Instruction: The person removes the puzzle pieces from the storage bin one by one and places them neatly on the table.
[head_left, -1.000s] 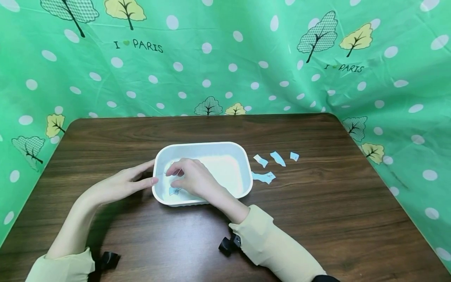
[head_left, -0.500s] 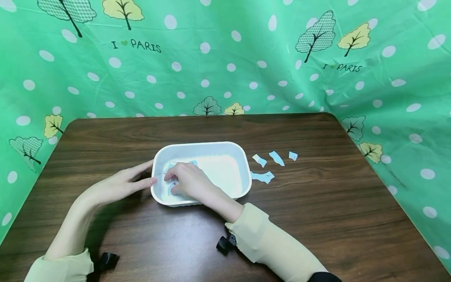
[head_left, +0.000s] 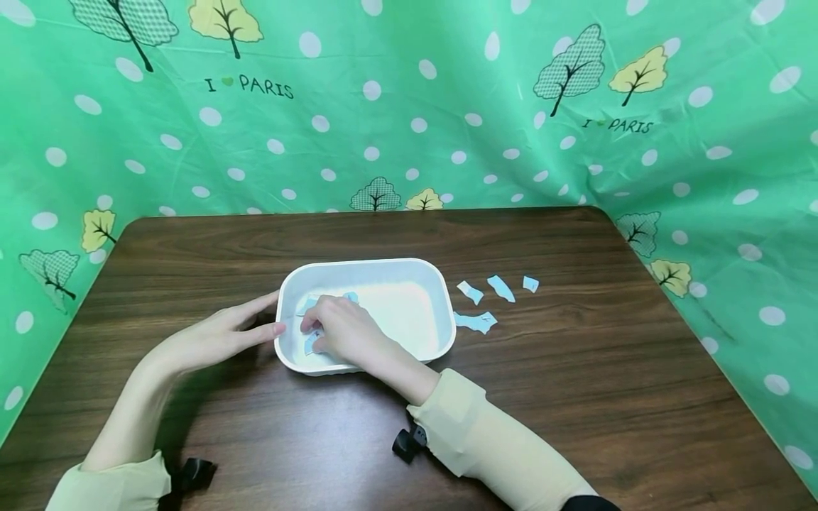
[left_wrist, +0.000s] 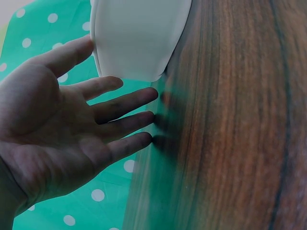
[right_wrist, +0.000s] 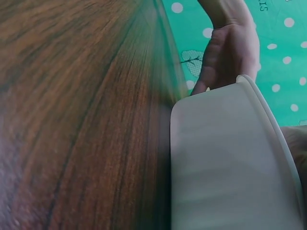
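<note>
Pale blue scraps of torn paper lie in the left half of a white tray (head_left: 405,316): a near scrap (head_left: 309,344), a left scrap (head_left: 305,306) and a far scrap (head_left: 351,296), each partly covered by the right hand (head_left: 348,328). That hand reaches into the tray palm down, fingers bent and thumb at the near scrap; whether they pinch any paper cannot be told. The left hand (head_left: 217,339) is at the tray's left end, its thumb touching the rim; the left wrist view shows its fingers straight and spread apart, holding nothing. Right of the tray, three small scraps, an oblong scrap (head_left: 470,292), a slanted scrap (head_left: 501,288) and a squarish scrap (head_left: 530,284), lie in a row, apart from one another. Nearer, a long scrap (head_left: 476,322) reaches up to the tray's right side. All of this is on a dark wood-grain table (head_left: 607,355). Both arms wear pale yellow-green sleeves (head_left: 505,454), with a small black device (head_left: 407,445) at each cuff. Behind hangs a green cloth (head_left: 396,64) with white dots, printed trees and the words "I PARIS" around a heart.
</note>
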A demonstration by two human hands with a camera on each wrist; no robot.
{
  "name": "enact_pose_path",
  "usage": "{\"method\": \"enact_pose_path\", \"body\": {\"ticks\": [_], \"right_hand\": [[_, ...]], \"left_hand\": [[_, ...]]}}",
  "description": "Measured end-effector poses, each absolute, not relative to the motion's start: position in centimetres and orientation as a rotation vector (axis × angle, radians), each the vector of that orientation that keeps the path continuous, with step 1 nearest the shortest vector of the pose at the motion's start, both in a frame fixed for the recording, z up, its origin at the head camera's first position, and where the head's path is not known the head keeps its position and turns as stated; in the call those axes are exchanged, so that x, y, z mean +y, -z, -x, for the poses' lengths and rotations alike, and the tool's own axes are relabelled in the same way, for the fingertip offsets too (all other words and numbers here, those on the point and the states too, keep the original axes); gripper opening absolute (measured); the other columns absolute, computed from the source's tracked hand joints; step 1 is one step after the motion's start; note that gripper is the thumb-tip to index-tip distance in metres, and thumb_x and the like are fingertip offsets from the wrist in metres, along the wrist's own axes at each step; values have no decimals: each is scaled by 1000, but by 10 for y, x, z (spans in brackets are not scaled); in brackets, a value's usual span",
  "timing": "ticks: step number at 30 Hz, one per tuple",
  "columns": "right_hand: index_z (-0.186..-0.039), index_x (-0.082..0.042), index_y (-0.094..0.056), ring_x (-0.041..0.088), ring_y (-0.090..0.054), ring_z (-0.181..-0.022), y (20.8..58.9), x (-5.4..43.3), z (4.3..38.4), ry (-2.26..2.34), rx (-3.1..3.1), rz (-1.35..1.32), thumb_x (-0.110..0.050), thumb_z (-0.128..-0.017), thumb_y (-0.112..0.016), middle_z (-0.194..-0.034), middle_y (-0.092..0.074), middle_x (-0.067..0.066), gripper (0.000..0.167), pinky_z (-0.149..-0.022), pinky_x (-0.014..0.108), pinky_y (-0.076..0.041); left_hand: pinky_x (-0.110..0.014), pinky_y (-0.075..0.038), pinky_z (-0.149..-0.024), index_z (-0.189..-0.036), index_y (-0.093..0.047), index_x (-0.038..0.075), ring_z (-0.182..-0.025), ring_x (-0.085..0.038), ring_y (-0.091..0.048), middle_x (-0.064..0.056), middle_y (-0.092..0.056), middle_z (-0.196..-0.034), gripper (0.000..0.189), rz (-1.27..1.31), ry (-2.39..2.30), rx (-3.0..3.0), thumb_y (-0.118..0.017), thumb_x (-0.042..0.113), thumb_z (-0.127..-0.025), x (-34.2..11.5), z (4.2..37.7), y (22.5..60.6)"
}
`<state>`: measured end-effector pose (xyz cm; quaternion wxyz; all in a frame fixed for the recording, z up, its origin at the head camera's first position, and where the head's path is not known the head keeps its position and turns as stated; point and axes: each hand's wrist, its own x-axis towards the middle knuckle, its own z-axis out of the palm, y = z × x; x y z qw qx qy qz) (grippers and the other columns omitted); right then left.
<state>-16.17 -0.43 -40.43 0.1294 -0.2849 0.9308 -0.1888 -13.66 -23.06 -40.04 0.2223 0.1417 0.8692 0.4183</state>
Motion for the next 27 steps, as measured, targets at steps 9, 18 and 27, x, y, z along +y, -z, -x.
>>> {"method": "enact_pose_path", "body": {"ticks": [9, 18, 27], "right_hand": [[-106, -19, -81, 9, -66, -98, 406, -3, 161, 555, 2709, 849, -10, -83, -84, -104, -74, -4, 25, -83, 25, -54], [-104, -20, -80, 9, -62, -94, 406, -3, 161, 551, 2707, 851, -10, -83, -84, -101, -74, -5, 24, -81, 24, -51], [-103, -21, -80, 9, -59, -90, 405, -3, 161, 543, 2712, 857, -11, -82, -85, -97, -70, -5, 24, -79, 22, -48]], "left_hand": [[-58, -37, -113, -164, -27, 31, -147, -29, -38, -4, -42, -163, 69, -404, -1142, 2409, -56, 51, -104, -230, 137, 401], [-55, -38, -112, -164, -27, 32, -143, -27, -42, -3, -44, -161, 69, -405, -1132, 2421, -55, 51, -104, -230, 137, 401], [-59, -36, -114, -164, -27, 33, -149, -31, -37, -5, -41, -163, 69, -389, -1111, 2427, -55, 53, -104, -231, 137, 401]]}}
